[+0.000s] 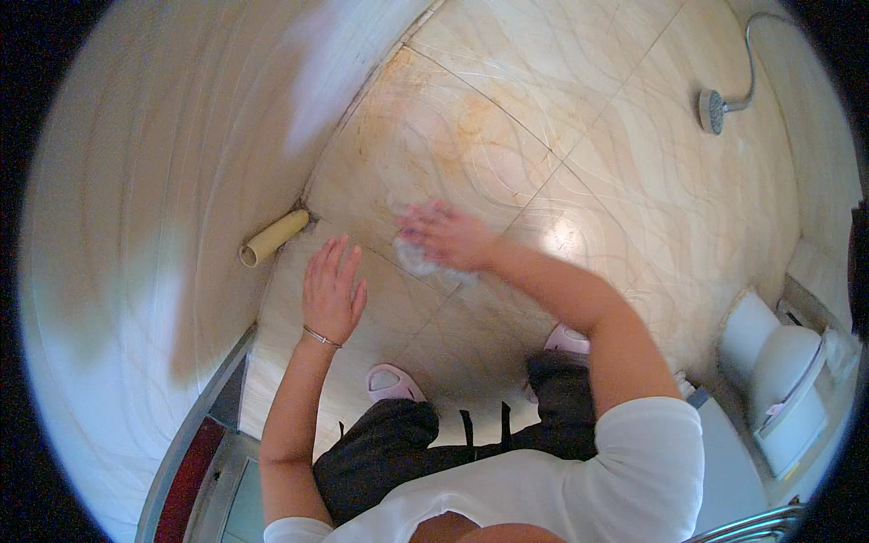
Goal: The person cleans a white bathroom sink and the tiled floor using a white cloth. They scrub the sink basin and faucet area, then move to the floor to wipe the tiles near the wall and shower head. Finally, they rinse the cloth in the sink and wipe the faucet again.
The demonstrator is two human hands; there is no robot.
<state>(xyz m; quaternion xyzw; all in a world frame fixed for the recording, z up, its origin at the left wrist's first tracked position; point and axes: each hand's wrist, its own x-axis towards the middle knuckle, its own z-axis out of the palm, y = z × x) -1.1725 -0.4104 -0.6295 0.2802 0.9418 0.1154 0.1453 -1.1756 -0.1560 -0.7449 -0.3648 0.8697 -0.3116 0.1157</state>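
My right hand (441, 237), blurred, is pressed over a bunched white cloth (419, 259) on the beige marbled tile surface (468, 163). Parts of the cloth stick out below the palm, and the rest is hidden. My left hand (333, 288) holds nothing; its fingers are extended and its thumb stands apart. A thin bracelet (320, 336) circles that wrist. Whether the left hand touches the tiles, I cannot tell. Just left of it, a yellowish tube (274, 237) with an open end sits by the corner of the wall. Orange-brown stains (478, 114) mark the tiles beyond my right hand.
A shower head (711, 112) on a metal hose is at the upper right. White fixtures (781, 360), possibly a toilet, stand at the right. A tiled wall (204, 136) rises on the left, above a door frame (197, 441). My pink slippers (394, 383) are below my hands.
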